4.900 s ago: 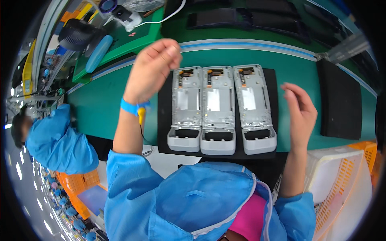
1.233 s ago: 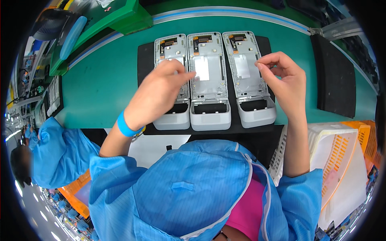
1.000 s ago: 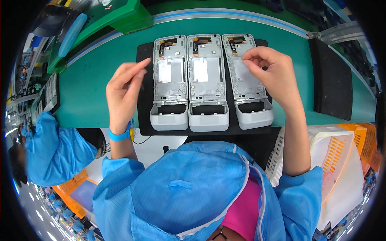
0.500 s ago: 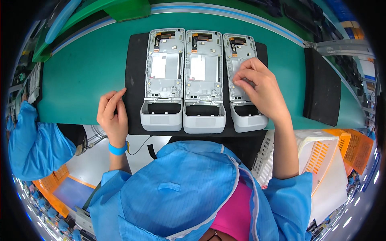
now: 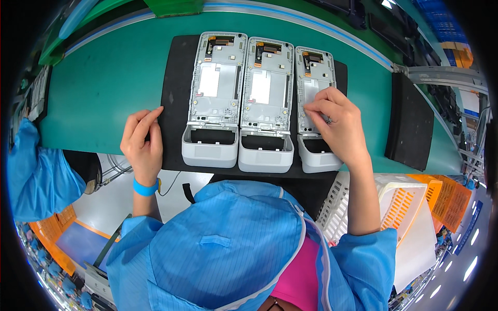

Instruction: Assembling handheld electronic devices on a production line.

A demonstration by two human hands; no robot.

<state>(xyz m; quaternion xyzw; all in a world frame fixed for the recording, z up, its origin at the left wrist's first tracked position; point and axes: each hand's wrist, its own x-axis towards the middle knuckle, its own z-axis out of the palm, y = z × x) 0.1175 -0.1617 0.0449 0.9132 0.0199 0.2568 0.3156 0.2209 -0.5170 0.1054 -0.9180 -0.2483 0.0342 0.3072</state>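
Three light-grey device housings stand side by side: the left housing (image 5: 213,111), the middle housing (image 5: 264,113) and the right housing (image 5: 307,80). Each shows its inside, with an orange-and-black flex cable near the top and a deep hollow end towards me. My right hand (image 5: 340,122) is over the right housing, thumb and forefinger pinched together near its left edge. Whatever may be between those fingertips is hidden. At the left border of the black mat (image 5: 175,83), my left hand (image 5: 142,140) has its fingers curled and pressed together, with nothing visible in them.
The mat lies on a green worktable (image 5: 104,78). A black pad (image 5: 410,122) sits at the right. Beside my right forearm are white baskets (image 5: 399,199) and orange sheets (image 5: 451,205). At the far left shows another person's blue sleeve (image 5: 39,171).
The whole view has shifted a little, so the housings appear slightly further right. My right hand stays over the right housing, still pinched; my left stays by the mat's edge.
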